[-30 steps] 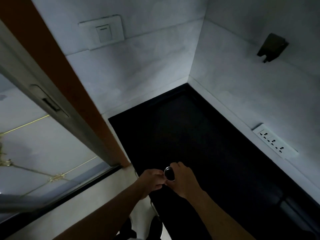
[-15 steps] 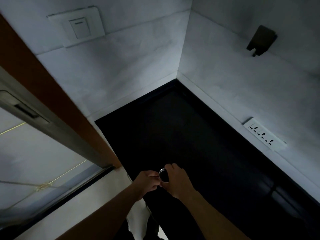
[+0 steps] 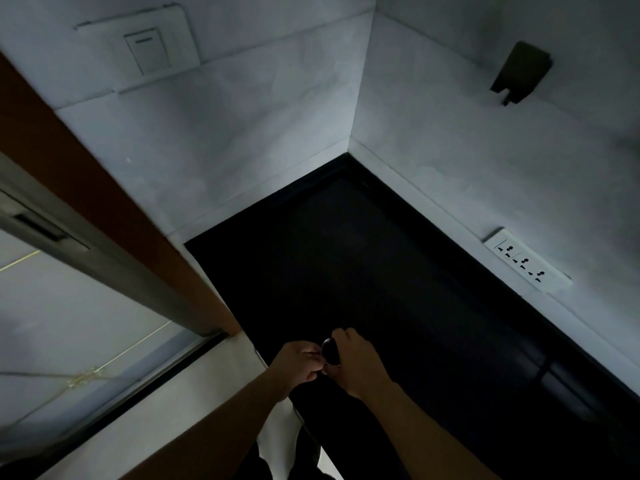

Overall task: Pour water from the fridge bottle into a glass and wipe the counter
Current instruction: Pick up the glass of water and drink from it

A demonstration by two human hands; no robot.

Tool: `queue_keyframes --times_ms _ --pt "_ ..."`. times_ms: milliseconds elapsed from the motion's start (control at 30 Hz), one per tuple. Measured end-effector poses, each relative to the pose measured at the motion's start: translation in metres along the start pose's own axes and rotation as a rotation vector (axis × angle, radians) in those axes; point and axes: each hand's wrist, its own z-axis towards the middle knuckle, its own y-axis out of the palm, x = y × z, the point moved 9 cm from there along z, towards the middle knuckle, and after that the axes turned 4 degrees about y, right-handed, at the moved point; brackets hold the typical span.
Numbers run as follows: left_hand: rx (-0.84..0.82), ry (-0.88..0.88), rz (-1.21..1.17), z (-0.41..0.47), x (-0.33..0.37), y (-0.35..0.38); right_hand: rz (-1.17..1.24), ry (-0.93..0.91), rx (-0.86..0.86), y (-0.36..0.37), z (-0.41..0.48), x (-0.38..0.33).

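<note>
My hands meet at about six o'clock, just over the near edge of the black surface (image 3: 363, 271). My right hand (image 3: 360, 365) is wrapped around a small dark round-topped thing (image 3: 330, 351), perhaps the mouth of the bottle or a glass; the light is too dim to say which. My left hand (image 3: 299, 363) is curled, its fingertips pinched at that thing's rim, touching the right hand. At ten o'clock a brown door frame (image 3: 104, 216) runs beside a grey sliding panel (image 3: 114, 268). A light switch (image 3: 149, 51) sits at eleven o'clock, a dark wall fitting (image 3: 521, 72) at one o'clock, and a white socket strip (image 3: 523, 263) at three o'clock.
</note>
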Motion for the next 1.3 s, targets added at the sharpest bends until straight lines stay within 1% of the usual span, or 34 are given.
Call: queue_keyframes --times_ms 133,267,433,533,667,733,833,1000,1300 --pt "0.016 0.014 0.073 -0.005 0.004 -0.004 -0.026 0.015 -0.003 -0.001 -0.003 -0.002" --pt "0.045 0.054 0.204 -0.015 0.018 -0.008 -0.081 0.031 0.046 -0.01 -0.015 -0.003" --pt "0.12 0.23 0.676 -0.03 0.049 -0.019 -0.148 0.087 0.07 -0.027 -0.037 0.0" --pt "0.117 0.335 0.881 -0.045 0.07 -0.021 -0.163 0.172 0.092 -0.041 -0.056 0.002" --pt "0.119 0.439 1.243 -0.079 0.096 -0.017 -0.145 0.294 0.123 -0.056 -0.093 0.001" --pt "0.108 0.509 1.34 -0.097 0.106 -0.012 -0.115 0.357 0.149 -0.062 -0.117 -0.002" --pt "0.059 0.589 1.39 -0.117 0.112 0.0 -0.074 0.45 0.185 -0.068 -0.155 -0.003" --pt "-0.09 0.734 1.481 -0.151 0.103 0.053 0.017 0.629 0.247 -0.062 -0.234 0.017" --pt "-0.336 0.925 1.722 -0.235 0.041 0.186 0.219 0.918 0.375 -0.011 -0.399 0.077"
